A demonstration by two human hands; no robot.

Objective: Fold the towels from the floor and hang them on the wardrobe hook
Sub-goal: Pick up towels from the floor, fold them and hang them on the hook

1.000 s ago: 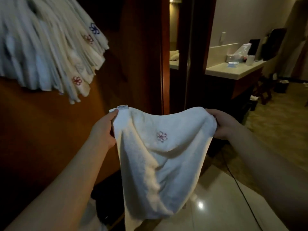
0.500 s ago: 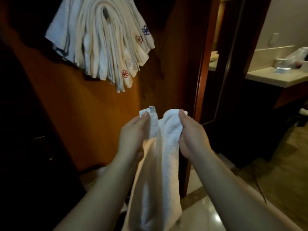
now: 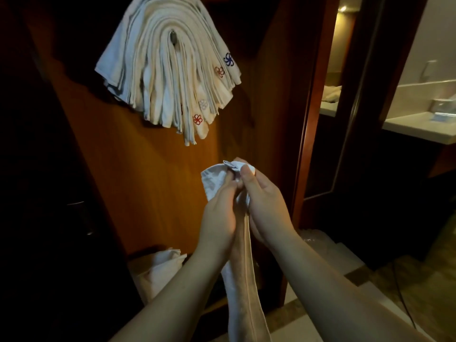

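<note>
Towel [image 3: 243,287] in my grip looks light, soft and limp, so I judge it will sag wherever it is unsupported; the top corners, by the small loop tag, seem the place to hold. My left hand [image 3: 218,215] and right hand [image 3: 265,208] are close together, both pinching its upper edge, and the folded length hangs straight down between my forearms. It sits well below the hook [image 3: 173,37], where the hung towels [image 3: 167,77] fan out.

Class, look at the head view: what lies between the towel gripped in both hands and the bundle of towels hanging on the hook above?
Only bare wardrobe panel separates the towel from the hanging bundle.
</note>
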